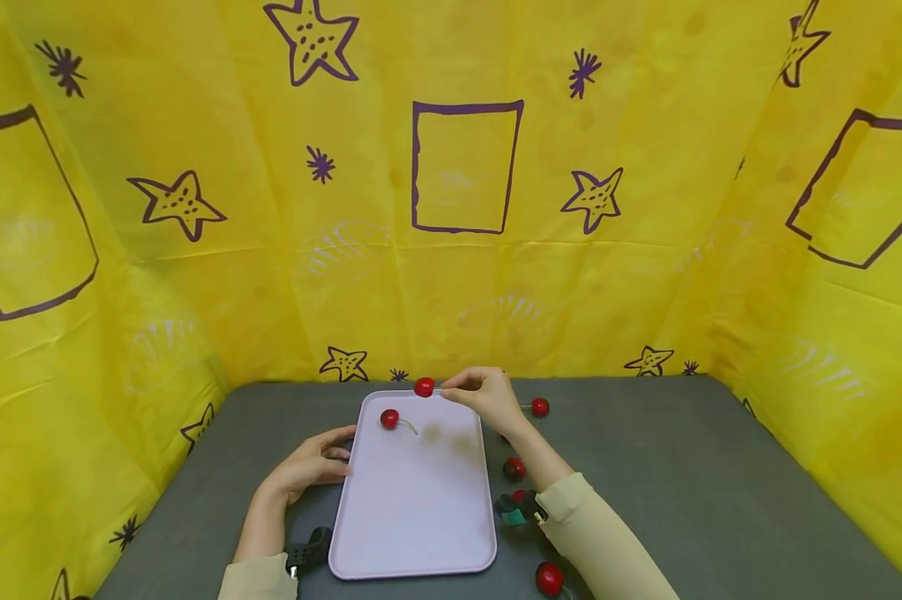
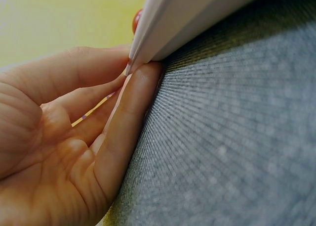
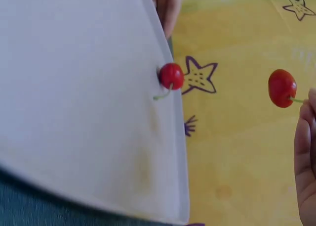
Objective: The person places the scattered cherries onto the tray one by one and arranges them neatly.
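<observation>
Over the far end of a pale lilac, flat tray with round corners (image 1: 413,517), a right hand (image 1: 488,396) holds a shiny red cherry with a green stem (image 1: 424,387).

Its thumb and fingers are pinched together on the stem, and the left hand (image 1: 312,462) is clamped on the tray's left rim. To do this well, it seems best to squeeze the thin stem just enough, move gently so the fruit doesn't swing, and hold the tray still. A second red cherry (image 1: 389,419) lies near the tray's far left corner, so it needs some room. The left wrist view shows a fingertip against the rim's underside, which the head view hides. The right wrist view shows the held stem more clearly, but only the head view shows the loose red cherries (image 1: 549,578) on the dark grey worktop (image 1: 646,467), right of the tray.
</observation>
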### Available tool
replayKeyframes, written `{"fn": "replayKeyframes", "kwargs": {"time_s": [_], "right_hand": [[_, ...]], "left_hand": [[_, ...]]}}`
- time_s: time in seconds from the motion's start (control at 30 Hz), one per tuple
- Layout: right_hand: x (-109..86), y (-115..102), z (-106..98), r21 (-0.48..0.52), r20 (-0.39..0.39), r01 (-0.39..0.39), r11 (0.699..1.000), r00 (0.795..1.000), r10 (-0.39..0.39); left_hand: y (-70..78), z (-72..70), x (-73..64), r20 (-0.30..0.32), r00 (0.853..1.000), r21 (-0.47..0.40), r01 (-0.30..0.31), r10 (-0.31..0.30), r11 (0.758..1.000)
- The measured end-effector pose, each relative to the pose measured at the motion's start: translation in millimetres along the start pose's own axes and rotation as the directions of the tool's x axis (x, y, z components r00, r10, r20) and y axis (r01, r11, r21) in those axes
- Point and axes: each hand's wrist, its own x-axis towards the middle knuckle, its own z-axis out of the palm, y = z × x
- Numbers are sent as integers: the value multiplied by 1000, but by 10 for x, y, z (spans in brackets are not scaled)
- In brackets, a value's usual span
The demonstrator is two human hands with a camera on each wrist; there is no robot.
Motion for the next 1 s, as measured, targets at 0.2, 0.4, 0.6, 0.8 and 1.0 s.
{"fn": "replayKeyframes", "kwargs": {"time_s": [0.2,0.4,0.6,0.8,1.0], "right_hand": [[36,12,140,10,1,6,1000,1000,-6],[54,62,264,40,0,-17,999,1000,17],[49,119,396,67,30,-27,997,999,25],[45,171,522,61,37,-33,998,999,31],[46,230,633,67,74,-70,995,995,65]], "left_hand": [[10,11,-5,-5,1000,-5,7,-7,1000],[9,16,-11,-18,1000,0,6,-6,1000],[-2,25,-12,-29,999,6,18,-17,1000],[-9,23,0,-35,999,12,20,-19,1000],[1,16,-7,-26,1000,-1,14,-14,1000]]}}
